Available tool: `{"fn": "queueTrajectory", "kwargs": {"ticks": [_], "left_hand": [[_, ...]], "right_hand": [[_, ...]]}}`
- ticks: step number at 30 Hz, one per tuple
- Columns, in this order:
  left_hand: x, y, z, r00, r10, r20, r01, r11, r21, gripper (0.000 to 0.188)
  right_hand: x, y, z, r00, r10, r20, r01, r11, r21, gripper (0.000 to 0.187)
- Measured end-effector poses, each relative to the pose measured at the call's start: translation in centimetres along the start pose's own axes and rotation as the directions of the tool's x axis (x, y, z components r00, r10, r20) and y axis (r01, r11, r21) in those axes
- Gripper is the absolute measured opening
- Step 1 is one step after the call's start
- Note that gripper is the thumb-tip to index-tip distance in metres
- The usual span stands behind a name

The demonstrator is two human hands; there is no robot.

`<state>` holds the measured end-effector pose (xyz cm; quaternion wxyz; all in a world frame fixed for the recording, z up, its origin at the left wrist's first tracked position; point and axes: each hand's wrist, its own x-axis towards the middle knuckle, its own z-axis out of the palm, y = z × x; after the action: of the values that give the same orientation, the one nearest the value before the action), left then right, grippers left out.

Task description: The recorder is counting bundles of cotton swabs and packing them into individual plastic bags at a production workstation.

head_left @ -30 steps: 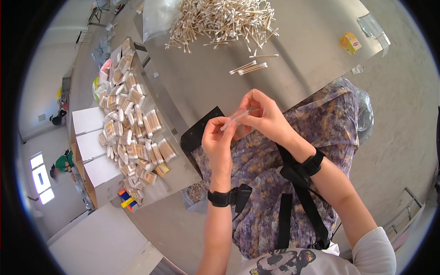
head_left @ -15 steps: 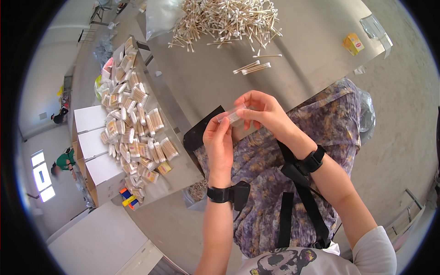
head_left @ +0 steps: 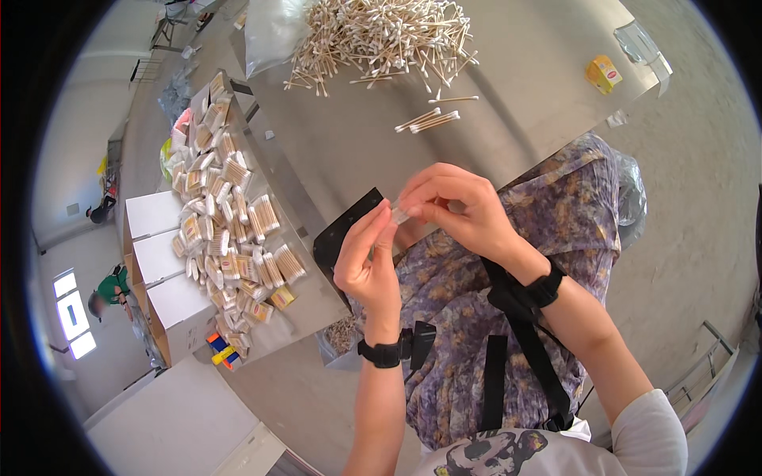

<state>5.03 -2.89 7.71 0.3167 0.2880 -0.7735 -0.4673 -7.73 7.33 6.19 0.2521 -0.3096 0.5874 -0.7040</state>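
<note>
Between both hands, over the near table edge, is a small clear plastic bag (head_left: 401,216). My left hand (head_left: 368,266) is closed, with its fingertips pinching the bag's left side. From the right, my right hand (head_left: 460,208) pinches the other side between thumb and fingers; its fingertips are slightly blurred. Most of the bag is hidden by the fingers, and I cannot make out anything inside it. Beyond my hands, several loose cotton swabs (head_left: 435,121) lie on the metal table (head_left: 349,135), in front of a big heap of cotton swabs (head_left: 381,40).
On the left stand many bagged bundles of cotton swabs (head_left: 238,214), beside white boxes (head_left: 163,258). A small yellow box (head_left: 603,74) sits at the far right corner. A clear plastic bag (head_left: 274,32) lies by the heap. A person in green (head_left: 113,285) is in the left background.
My left hand has lowered slightly and its fingers have straightened upward. The right hand's fingers have moved a little left, and the bag is now more covered by fingers.
</note>
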Motion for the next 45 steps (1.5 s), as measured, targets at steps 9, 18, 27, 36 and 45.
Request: {"fn": "queueTrajectory", "kwargs": {"ticks": [9, 18, 27, 36, 45], "left_hand": [[-0.4, 0.4, 1.2, 0.999, 0.006, -0.045, -0.009, 0.999, -0.051, 0.018], [-0.4, -0.3, 1.3, 0.996, -0.077, -0.040, 0.075, 0.996, -0.058, 0.021], [-0.3, -1.9, 0.9, 0.966, -0.260, -0.015, 0.253, 0.952, -0.172, 0.019], [0.2, -0.3, 0.1, 0.873, -0.461, 0.160, 0.482, 0.762, -0.433, 0.013], [0.6, 1.4, 0.4, 0.983, -0.166, 0.073, 0.170, 0.984, -0.055, 0.014]], "right_hand": [[-0.5, -0.7, -0.4, 0.973, -0.223, -0.068, 0.212, 0.968, -0.132, 0.006], [-0.1, -0.5, -0.6, 0.998, -0.043, -0.044, 0.038, 0.994, -0.103, 0.007], [0.5, 2.4, -0.1, 0.966, 0.257, -0.018, -0.254, 0.963, 0.093, 0.013], [0.7, 2.1, -0.5, 0.912, 0.372, 0.171, -0.406, 0.877, 0.258, 0.017], [0.6, 2.5, -0.5, 0.963, 0.227, 0.146, -0.257, 0.938, 0.232, 0.013]]}}
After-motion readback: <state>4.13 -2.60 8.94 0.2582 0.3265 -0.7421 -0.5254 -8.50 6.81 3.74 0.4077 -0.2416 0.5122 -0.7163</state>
